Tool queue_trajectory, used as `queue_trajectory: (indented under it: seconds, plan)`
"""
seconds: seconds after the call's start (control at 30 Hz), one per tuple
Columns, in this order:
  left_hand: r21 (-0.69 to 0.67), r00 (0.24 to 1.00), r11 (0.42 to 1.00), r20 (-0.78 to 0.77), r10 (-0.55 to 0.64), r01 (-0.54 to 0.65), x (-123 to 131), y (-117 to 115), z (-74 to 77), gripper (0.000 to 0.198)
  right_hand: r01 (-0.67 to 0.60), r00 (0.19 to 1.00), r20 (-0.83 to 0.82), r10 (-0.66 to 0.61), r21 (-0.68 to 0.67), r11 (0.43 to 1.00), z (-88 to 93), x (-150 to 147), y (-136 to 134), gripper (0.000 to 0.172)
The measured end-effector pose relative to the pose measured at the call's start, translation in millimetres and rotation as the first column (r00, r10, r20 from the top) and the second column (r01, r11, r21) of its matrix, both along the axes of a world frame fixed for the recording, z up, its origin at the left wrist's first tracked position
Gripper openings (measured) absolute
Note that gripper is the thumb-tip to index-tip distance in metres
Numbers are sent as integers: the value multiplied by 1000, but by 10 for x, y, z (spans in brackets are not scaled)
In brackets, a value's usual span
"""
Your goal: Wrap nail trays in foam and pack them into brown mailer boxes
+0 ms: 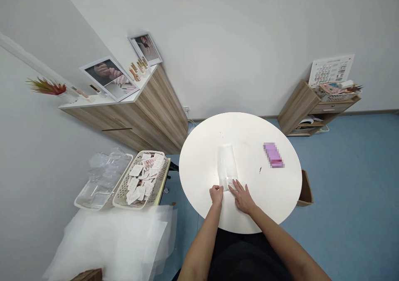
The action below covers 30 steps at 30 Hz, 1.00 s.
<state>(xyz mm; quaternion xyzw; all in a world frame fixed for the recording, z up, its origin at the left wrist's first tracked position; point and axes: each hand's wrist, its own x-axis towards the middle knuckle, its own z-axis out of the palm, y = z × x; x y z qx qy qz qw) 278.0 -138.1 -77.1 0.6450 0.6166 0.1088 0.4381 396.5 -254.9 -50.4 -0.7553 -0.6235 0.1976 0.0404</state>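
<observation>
Left hand (216,194) bunched up, fingers together at the near end of a clear plastic bag (227,166) — can't tell if it's pinching — and the right hand (242,196) spread flat, pressing on the bag's corner! The bag's lying on a round white table (249,135), blurred pink box (273,155) off to the right — basket of cards (141,179) over left

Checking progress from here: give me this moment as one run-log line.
left hand: at clear plastic bag lower end | right hand: flat on bag's end | surface: round white table | nearby: pixelated pink box
</observation>
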Motion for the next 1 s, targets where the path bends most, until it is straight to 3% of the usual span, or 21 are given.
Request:
queue_trajectory:
  seconds: [0.17,0.27,0.37,0.43,0.53,0.63,0.7,0.83,1.0]
  plan:
    - [131,984,987,141,-111,93,215,-146,171,8,45,995,-90,-49,-45,998,30,35,47,84]
    - [291,936,935,224,-272,202,291,-227,242,11,64,984,-166,-71,-51,997,-5,115,46,91]
    - [397,899,868,187,-395,299,268,-271,230,18,77,963,-260,-71,12,997,-86,197,18,93]
    - [474,852,776,95,-515,416,199,-286,186,23,86,954,-296,-48,116,990,-146,233,-4,88]
    - [546,705,527,-176,-687,651,75,-271,107,41,39,977,-213,25,292,956,-213,269,-17,79]
    - [524,541,296,-410,-734,799,21,-177,53,55,-52,998,-17,60,303,951,-251,316,8,75]
    - [505,476,215,-472,-742,836,43,-78,42,52,-97,993,83,78,263,960,-266,354,46,71]
    - [480,412,163,-475,-778,862,125,116,88,52,-135,985,140,105,223,965,-249,408,140,57]
    - [466,377,184,-363,-852,866,139,317,272,56,-89,996,18,88,125,988,-19,505,277,50]
